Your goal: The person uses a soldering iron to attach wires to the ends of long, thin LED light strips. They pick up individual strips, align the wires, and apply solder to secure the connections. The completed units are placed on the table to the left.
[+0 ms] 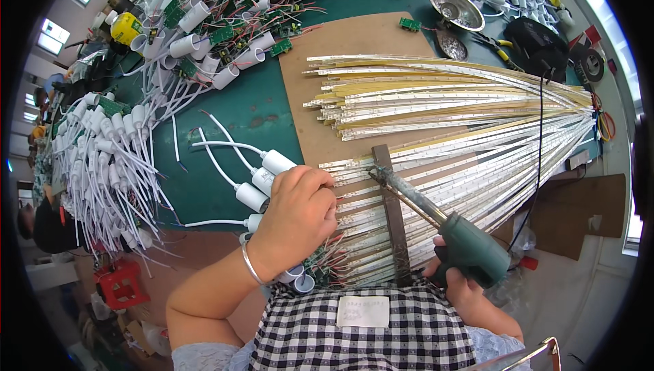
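A: Hands?
B: Right hand (458,277) grips green soldering iron (436,218), tip on LED strips (449,132) fanned over the tabletop (238,109).
A: Left hand (296,211)?
B: Curled over strip ends by white caps (262,180) — whatever's under the fingers is hidden.

Looking steeply down from head height (one fisheye view only), facing the green worktable (252,109), sitting close above both hands.

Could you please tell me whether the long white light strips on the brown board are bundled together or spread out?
Spread out: the long white light strips fan across the brown board, converging at the right.
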A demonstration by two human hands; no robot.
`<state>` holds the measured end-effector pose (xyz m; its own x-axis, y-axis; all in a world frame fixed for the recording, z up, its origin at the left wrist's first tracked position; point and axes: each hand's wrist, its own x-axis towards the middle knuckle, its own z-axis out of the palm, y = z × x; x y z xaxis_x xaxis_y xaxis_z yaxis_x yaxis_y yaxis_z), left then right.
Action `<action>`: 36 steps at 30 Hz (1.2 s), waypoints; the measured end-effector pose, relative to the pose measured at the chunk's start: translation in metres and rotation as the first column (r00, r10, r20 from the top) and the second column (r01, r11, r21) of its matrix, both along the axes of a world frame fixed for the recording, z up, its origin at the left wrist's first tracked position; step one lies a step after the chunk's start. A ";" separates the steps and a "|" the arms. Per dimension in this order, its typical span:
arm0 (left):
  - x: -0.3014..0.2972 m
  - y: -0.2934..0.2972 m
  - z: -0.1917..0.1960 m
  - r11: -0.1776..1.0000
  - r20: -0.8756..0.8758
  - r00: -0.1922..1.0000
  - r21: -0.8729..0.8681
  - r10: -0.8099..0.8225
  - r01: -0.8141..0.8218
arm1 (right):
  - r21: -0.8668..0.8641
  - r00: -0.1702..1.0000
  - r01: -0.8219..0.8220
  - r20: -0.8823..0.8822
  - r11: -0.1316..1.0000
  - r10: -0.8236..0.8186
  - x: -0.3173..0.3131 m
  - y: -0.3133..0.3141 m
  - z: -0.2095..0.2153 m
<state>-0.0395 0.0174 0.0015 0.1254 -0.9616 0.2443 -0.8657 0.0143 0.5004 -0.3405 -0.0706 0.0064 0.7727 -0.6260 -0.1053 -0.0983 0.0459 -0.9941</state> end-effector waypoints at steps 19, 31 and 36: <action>0.000 0.002 0.024 0.998 0.185 0.983 0.061 0.006 -0.018 | 0.065 0.991 0.124 0.035 0.990 -0.126 -0.007 0.000 -0.008; 0.103 0.004 0.001 0.992 -0.049 0.999 0.128 0.023 -0.017 | 0.075 0.959 0.266 0.083 0.961 -0.272 0.002 0.006 0.000; 0.096 0.020 0.005 0.958 -0.197 0.972 0.277 0.131 -0.074 | 0.129 0.937 0.324 0.092 0.937 -0.336 0.002 0.008 -0.005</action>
